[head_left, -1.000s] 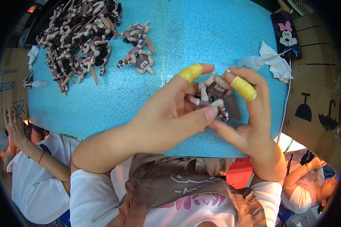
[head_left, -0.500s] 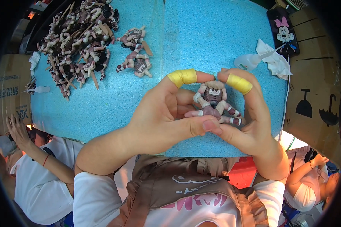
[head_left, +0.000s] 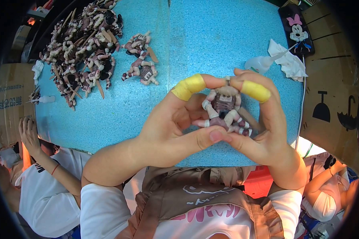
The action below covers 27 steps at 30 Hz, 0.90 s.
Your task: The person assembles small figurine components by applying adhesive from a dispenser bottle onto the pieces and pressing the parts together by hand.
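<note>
Between my two hands, over the near part of the blue table [head_left: 211, 44], is a small action figure [head_left: 225, 102] in maroon and cream. My left hand [head_left: 175, 119] grips it from the left, with the thumb at its feet and the yellow-taped index finger at its head. My right hand [head_left: 267, 115] closes round it from the other side in the same way, its index finger also taped yellow. The two index fingertips almost meet above the head, beside a small bit that sticks up there. Both thumb tips touch below the figure's legs.
A heap of similar figures [head_left: 83, 51] covers the far left; two more figures [head_left: 141, 69] lie beside it. At right are a squeeze bottle [head_left: 259, 63], crumpled tissue [head_left: 289, 65], a phone [head_left: 297, 34] and a cardboard box [head_left: 327, 87]. Another person's hand [head_left: 29, 135] is at left.
Both hands keep hold of the figure, which sits a little more upright, and the index fingertips have come closer together above its head. The view has shifted slightly.
</note>
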### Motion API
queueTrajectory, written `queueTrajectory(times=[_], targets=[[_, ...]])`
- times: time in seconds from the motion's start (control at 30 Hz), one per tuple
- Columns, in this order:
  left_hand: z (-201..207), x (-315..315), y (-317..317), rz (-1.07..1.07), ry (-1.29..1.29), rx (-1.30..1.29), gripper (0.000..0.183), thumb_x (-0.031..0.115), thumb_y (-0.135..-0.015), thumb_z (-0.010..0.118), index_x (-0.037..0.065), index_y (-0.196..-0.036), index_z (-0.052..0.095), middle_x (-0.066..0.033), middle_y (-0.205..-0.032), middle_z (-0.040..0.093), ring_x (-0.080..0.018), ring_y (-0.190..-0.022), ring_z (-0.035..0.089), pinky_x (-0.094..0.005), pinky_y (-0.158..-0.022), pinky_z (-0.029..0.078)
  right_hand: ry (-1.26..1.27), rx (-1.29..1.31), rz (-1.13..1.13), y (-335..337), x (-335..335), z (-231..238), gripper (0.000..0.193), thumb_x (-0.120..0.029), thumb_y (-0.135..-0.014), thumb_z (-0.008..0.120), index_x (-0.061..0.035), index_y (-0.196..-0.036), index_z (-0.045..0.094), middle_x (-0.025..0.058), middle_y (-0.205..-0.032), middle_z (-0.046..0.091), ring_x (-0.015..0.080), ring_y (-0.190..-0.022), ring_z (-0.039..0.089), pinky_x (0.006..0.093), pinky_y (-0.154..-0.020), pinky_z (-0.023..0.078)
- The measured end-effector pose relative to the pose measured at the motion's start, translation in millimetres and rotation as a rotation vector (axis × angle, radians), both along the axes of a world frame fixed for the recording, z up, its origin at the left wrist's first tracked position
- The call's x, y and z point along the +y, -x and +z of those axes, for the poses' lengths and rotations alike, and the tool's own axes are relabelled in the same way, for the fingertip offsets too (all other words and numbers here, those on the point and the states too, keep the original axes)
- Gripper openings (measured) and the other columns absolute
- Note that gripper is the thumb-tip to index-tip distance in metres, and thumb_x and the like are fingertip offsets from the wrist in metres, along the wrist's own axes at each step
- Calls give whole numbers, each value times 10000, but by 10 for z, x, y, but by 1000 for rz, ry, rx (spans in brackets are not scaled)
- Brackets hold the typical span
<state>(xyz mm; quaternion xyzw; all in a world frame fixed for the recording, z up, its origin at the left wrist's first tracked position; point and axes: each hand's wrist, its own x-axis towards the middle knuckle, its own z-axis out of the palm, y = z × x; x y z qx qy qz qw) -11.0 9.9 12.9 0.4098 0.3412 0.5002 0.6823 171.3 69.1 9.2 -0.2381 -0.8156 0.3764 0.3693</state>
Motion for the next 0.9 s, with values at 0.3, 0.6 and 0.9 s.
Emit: queueTrajectory(times=[0.3,0.6,0.9], targets=[[20,38,19,-1,93,-151,821,198,-789,598,103,-1400,58,-162,-1202,459,-228,-1053,502,-358,-841,450,-237,9,-37,67,36,2,483,-59,-608,743,-34,-1060,575,133,-983,555,259,-784,574,301,-645,481],[-79,59,26,-31,30,-235,678,-58,-785,495,74,-1360,160,-96,-1118,479,-156,-1002,474,-303,-867,402,-402,-87,-137,92,-29,-72,461,-87,-561,743,-74,-1009,634,92,-959,569,170,-637,527,275,-504,391],[-82,39,-3,24,35,-143,806,249,-784,645,54,-1362,119,-156,-1126,504,-240,-1063,508,-359,-938,384,-377,-148,-29,38,-34,-27,547,61,-549,713,-13,-1075,583,171,-1030,539,215,-742,570,271,-602,471]])
